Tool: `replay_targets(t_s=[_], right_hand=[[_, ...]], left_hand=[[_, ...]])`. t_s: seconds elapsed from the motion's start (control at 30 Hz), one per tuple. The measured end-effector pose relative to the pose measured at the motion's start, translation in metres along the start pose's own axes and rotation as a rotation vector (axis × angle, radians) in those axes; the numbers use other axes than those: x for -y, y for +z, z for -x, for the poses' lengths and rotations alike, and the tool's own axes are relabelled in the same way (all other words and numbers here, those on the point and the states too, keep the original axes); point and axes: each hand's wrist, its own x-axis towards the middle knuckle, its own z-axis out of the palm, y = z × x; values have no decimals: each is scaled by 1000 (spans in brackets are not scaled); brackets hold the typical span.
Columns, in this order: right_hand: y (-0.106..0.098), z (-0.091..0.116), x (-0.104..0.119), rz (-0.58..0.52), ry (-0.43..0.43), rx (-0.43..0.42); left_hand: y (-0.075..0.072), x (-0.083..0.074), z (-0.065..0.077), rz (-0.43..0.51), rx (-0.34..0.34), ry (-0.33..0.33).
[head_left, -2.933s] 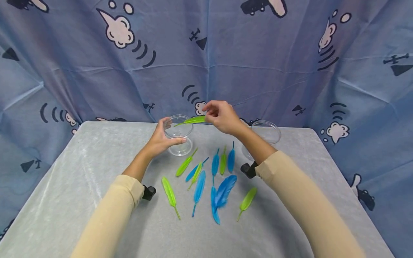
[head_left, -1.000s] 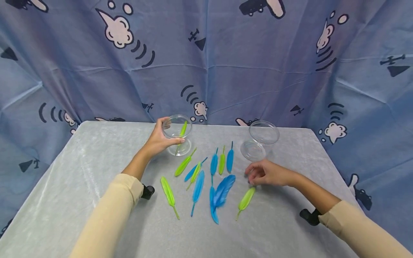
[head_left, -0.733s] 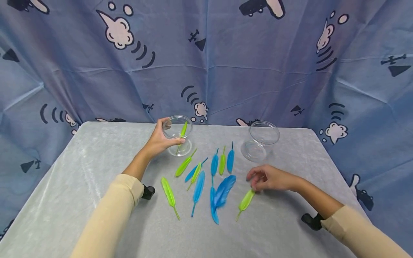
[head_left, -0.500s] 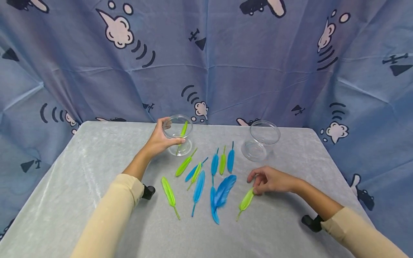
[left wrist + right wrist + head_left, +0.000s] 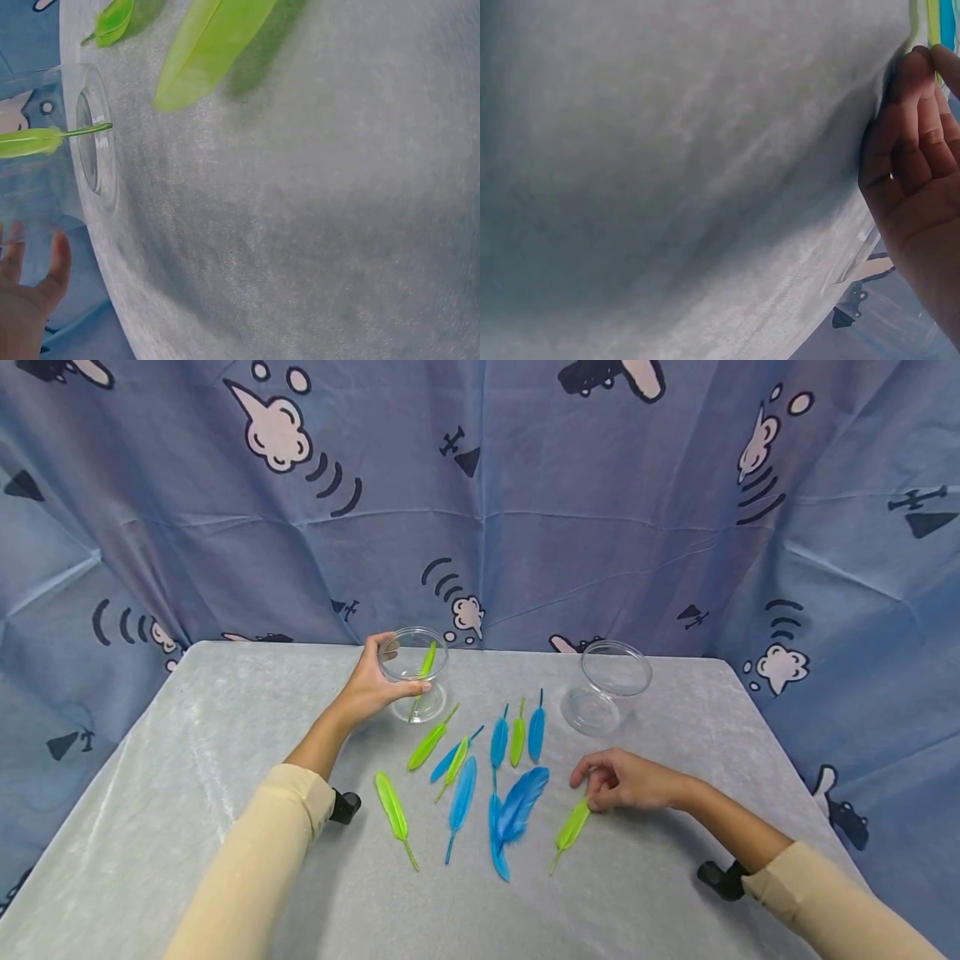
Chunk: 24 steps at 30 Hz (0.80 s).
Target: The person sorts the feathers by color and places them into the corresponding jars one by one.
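Observation:
My left hand grips a clear plastic cup at the back left of the table, thumb in front and fingers behind. Inside that cup a green feather leans upright; the left wrist view shows its quill near the cup's base. At the right, my right hand pinches the upper tip of another green feather, which still lies along the table. In the right wrist view the thumb and forefinger of the right hand meet at the feather's edge, most of which is out of frame.
A second clear cup stands at the back right. Between the hands lie several blue feathers and green feathers, some overlapping. The grey-covered table ends at a patterned blue curtain behind.
The green feather that my right hand held over the left cup now stands inside it. My right hand has moved to the front right and pinched another green feather. My left hand stays put.

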Motion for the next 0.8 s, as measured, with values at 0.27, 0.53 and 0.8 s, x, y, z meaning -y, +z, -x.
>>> replay_targets(t_s=[0.27,0.53,0.8], right_hand=[[-7,-4,17,23,25,-20],[-29,-5,49,39,-20,-159],[-42,-19,80,56,-86,-379]], left_hand=[[0,0,1,-10,0,-12],[-1,0,0,-9,11,-5],[-1,0,0,-15,1,-9]])
